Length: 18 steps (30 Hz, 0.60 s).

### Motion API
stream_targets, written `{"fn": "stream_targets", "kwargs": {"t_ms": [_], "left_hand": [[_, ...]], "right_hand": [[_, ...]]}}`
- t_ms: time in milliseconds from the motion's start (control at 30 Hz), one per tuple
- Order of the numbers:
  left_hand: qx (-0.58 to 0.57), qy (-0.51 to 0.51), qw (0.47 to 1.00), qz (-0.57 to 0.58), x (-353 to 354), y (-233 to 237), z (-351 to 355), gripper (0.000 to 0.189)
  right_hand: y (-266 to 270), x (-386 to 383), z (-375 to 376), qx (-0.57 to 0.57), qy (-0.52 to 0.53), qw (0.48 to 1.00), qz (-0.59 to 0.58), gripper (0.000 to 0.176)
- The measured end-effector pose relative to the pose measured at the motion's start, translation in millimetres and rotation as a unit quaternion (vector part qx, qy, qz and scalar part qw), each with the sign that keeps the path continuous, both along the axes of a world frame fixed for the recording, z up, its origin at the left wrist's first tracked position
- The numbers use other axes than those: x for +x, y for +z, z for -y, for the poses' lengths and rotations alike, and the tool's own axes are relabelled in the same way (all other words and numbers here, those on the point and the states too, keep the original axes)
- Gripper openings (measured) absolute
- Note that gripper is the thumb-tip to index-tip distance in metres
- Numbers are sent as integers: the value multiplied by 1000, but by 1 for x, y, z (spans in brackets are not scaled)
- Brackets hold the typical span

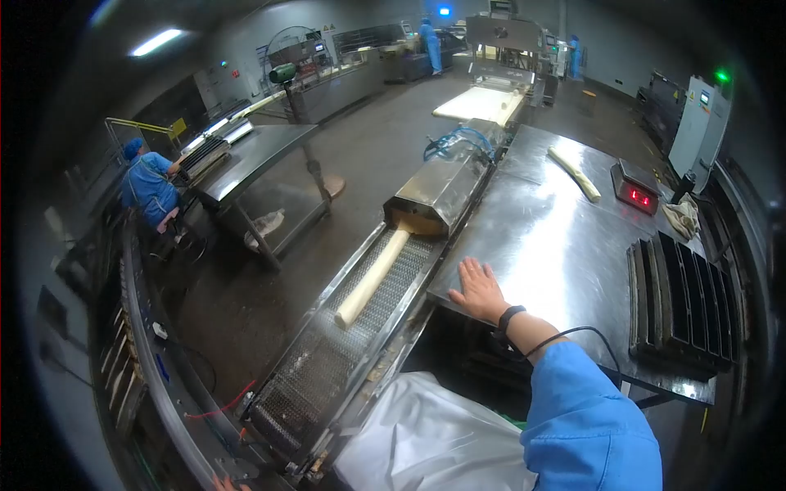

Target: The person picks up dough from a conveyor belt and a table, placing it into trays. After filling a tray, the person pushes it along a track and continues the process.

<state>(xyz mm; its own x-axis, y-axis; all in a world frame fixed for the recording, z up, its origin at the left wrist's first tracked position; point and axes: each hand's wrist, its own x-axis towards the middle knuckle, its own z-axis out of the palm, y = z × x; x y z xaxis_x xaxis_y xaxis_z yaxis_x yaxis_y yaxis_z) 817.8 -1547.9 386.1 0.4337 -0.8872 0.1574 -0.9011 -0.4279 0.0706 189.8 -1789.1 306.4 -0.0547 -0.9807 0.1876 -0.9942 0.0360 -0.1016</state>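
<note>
My right hand (478, 290) lies flat on the near left corner of the steel table (524, 221), its fingers spread and nothing in them. Only the fingertips of my left hand (229, 484) show at the bottom edge, apart, beside the low end of the conveyor; the rest is out of view. Between the hands runs a mesh conveyor belt (307, 393). A long pale strip of dough (372, 282) lies along the belt, its far end under a metal hood (446, 184). Another dough piece (575, 173) rests on the table, beyond my right hand.
A scale with red digits (634, 186), a cloth (681, 215) and stacked dark baking moulds (681, 303) sit on the right of the table. A co-worker in blue (151, 188) sits by another steel table (254, 159) at left. A curved metal rail (155, 368) runs along the lower left.
</note>
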Motion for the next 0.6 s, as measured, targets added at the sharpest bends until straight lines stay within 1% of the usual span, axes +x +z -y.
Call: {"fn": "stream_targets", "kwargs": {"t_ms": [67, 133, 167, 233, 267, 300, 367, 400, 433, 500, 567, 600], "left_hand": [[-13, 1, 1000, -3, 7, -8, 2, 40], [-33, -26, 999, 30, 12, -12, 1, 40], [-30, -23, 999, 31, 12, -11, 1, 40], [-25, -17, 1000, -6, 9, -6, 3, 40], [-25, -14, 1000, -6, 9, -6, 4, 40], [-13, 0, 1000, -4, 9, -6, 4, 41], [-6, 14, 1000, -2, 7, -2, 8, 41], [8, 26, 1000, -4, 3, 1, 8, 41], [23, 38, 999, -5, 1, 4, 6, 41], [18, 33, 999, -8, 6, -1, 6, 42], [11, 33, 999, -12, 13, -12, 7, 43], [-12, 47, 999, -17, 16, -21, 9, 41]], "right_hand": [[0, 9, 11, 1, 12, 1000, 2, 75], [-1, 22, 23, -8, 25, 999, 28, 74], [-4, 30, 30, -6, 28, 999, 29, 74], [-14, 49, 47, -36, -21, 998, 37, 73], [-19, 60, 53, -72, -47, 995, 42, 70], [-13, 75, 54, -71, -45, 996, 42, 70], [7, 111, 60, -74, 51, 995, 44, 61], [3, 130, 69, -75, 120, 988, 58, 59], [-4, 151, 77, -74, 189, 977, 73, 58], [5, 197, 74, -67, 307, 946, 76, 54], [15, 242, 65, -108, 351, 930, 6, 39], [19, 261, 56, -108, 356, 928, 8, 39]]}}
